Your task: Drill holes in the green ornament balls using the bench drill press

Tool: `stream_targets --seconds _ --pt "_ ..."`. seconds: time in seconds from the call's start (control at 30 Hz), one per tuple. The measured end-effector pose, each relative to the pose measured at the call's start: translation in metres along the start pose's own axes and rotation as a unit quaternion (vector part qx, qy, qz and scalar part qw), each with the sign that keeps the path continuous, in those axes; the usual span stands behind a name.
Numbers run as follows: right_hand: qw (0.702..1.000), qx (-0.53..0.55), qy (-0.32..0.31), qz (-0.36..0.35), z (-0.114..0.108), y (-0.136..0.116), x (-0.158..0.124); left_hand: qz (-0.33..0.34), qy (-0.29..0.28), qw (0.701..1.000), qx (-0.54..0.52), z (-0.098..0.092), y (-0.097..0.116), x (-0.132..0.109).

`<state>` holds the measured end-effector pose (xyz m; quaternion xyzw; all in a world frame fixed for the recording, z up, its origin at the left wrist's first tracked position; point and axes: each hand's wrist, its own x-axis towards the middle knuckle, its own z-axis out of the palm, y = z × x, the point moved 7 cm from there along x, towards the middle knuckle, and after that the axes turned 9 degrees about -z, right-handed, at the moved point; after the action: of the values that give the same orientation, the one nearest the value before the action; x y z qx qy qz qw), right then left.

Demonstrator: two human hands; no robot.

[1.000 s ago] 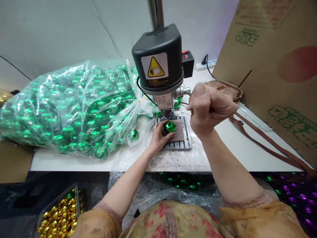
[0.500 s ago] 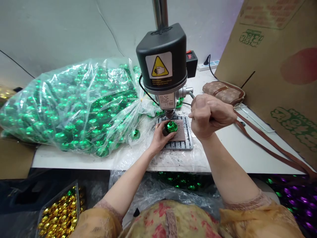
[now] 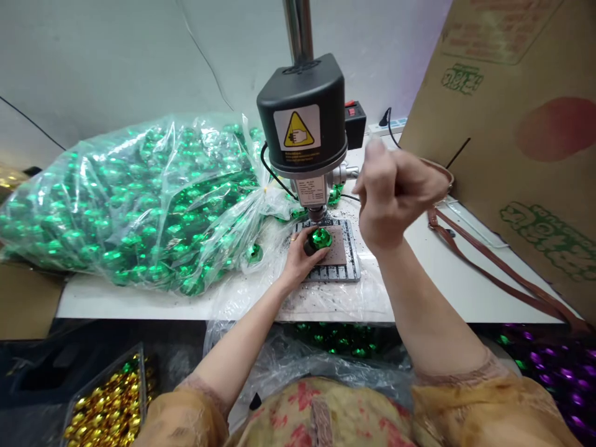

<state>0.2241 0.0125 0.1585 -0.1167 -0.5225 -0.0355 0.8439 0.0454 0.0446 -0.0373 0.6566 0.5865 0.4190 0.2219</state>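
Note:
A small bench drill press (image 3: 305, 127) with a black motor housing stands on the white table (image 3: 465, 282). My left hand (image 3: 298, 257) pinches a shiny green ball (image 3: 320, 238) on the brown pad of the drill's slotted base plate (image 3: 347, 270), right under the chuck. My right hand (image 3: 395, 189) is a closed fist round the feed lever at the drill's right side, slightly blurred by motion.
A big clear bag of green balls (image 3: 135, 198) fills the table's left. A brown purse strap (image 3: 493, 264) trails right, beside a cardboard box (image 3: 516, 124). A tray of gold balls (image 3: 107, 403) sits below left, purple balls (image 3: 559, 366) below right.
My right fist dropped with the lever half a second ago and has since risen up and back. My left hand and the green ball have stayed put.

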Motion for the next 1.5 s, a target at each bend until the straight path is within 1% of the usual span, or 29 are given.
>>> stream_targets --seconds 0.03,0.1,0.17,0.2,0.23,0.27,0.33,0.4,0.43,0.47,0.5,0.53,0.57,0.6,0.63,0.67,0.73,0.8,0.83,0.9,0.97,1.03,1.13,1.2,1.23,1.27,1.33,1.4,1.5 --pt "1.0 -0.01 0.0 0.026 0.004 0.003 0.008 -0.003 0.005 1.0 -0.002 -0.002 0.001 -0.002" --pt "0.998 -0.011 -0.03 0.054 0.015 0.008 0.022 -0.008 0.033 0.999 -0.009 -0.009 0.006 -0.01" --pt "0.996 -0.028 -0.051 0.073 0.021 0.013 0.029 0.008 0.057 0.998 -0.017 -0.018 0.017 -0.027" --pt "0.995 -0.037 -0.055 0.079 0.022 0.015 0.029 0.034 0.049 0.998 -0.019 -0.02 0.025 -0.04" --pt "0.994 -0.041 -0.058 0.082 0.022 0.016 0.029 0.072 0.022 0.997 -0.017 -0.019 0.035 -0.054" --pt "0.994 -0.042 -0.058 0.085 0.021 0.016 0.028 0.121 -0.022 0.992 -0.008 -0.016 0.046 -0.07" --pt "0.994 -0.033 -0.058 0.087 0.02 0.016 0.026 0.225 -0.112 0.967 0.033 -0.008 0.063 -0.105" --pt "0.994 -0.029 -0.056 0.087 0.02 0.014 0.025 0.301 -0.163 0.936 0.08 -0.003 0.069 -0.13" --pt "0.995 -0.031 -0.055 0.081 0.019 0.013 0.025 0.322 -0.173 0.926 0.094 -0.004 0.068 -0.135" --pt "0.995 -0.037 -0.057 0.077 0.02 0.013 0.025 0.328 -0.176 0.923 0.1 -0.006 0.064 -0.133" --pt "0.994 -0.048 -0.059 0.074 0.02 0.013 0.026 0.317 -0.169 0.928 0.103 -0.01 0.058 -0.123" --pt "0.994 -0.059 -0.061 0.07 0.02 0.013 0.026 0.288 -0.15 0.94 0.11 -0.015 0.049 -0.106" --pt "0.994 -0.067 -0.06 0.065 0.02 0.013 0.027 0.248 -0.123 0.953 0.12 -0.022 0.039 -0.084" --pt "0.994 -0.069 -0.058 0.06 0.02 0.013 0.027 0.193 -0.081 0.968 0.139 -0.031 0.026 -0.057" --pt "0.995 -0.066 -0.055 0.058 0.02 0.013 0.027 0.135 -0.037 0.976 0.165 -0.04 0.012 -0.029" --pt "0.995 -0.058 -0.051 0.057 0.019 0.013 0.027 0.109 -0.013 0.978 0.176 -0.046 0.002 -0.003" --pt "0.996 -0.038 -0.046 0.06 0.019 0.012 0.026 0.083 0.005 0.98 0.183 -0.053 -0.014 0.044" --pt "0.997 -0.031 -0.042 0.064 0.019 0.011 0.026 0.065 0.003 0.982 0.18 -0.054 -0.027 0.078" --pt "0.997 -0.028 -0.039 0.065 0.019 0.01 0.026 0.058 -0.001 0.983 0.175 -0.054 -0.033 0.09" --pt "0.997 -0.013 -0.035 0.063 0.018 0.009 0.026 0.049 -0.012 0.985 0.163 -0.053 -0.041 0.104" --pt "0.998 0.007 -0.029 0.058 0.018 0.01 0.026 0.042 -0.016 0.988 0.149 -0.053 -0.044 0.105" --pt "0.998 0.018 -0.027 0.05 0.018 0.01 0.026 0.034 -0.008 0.991 0.132 -0.057 -0.044 0.096" --pt "0.998 0.015 -0.026 0.046 0.017 0.009 0.026 0.017 0.02 0.995 0.1 -0.066 -0.037 0.071" --pt "0.998 0.015 -0.026 0.058 0.018 0.01 0.026 -0.013 0.02 1.0 0.011 -0.067 -0.033 0.051" --pt "0.998 0.012 -0.023 0.063 0.018 0.01 0.025 -0.039 0.011 0.998 -0.058 -0.065 -0.033 0.042" --pt "0.998 0.011 -0.02 0.066 0.018 0.01 0.025 -0.067 -0.001 0.989 -0.129 -0.061 -0.033 0.033" --pt "0.998 0.013 -0.013 0.064 0.018 0.009 0.025 -0.115 -0.023 0.965 -0.234 -0.049 -0.032 0.018" --pt "0.998 0.018 -0.006 0.059 0.018 0.008 0.024 -0.13 -0.033 0.958 -0.252 -0.038 -0.029 0.009" --pt "0.998 0.019 -0.012 0.06 0.017 0.008 0.023 -0.122 -0.043 0.964 -0.233 -0.026 -0.025 0.006"
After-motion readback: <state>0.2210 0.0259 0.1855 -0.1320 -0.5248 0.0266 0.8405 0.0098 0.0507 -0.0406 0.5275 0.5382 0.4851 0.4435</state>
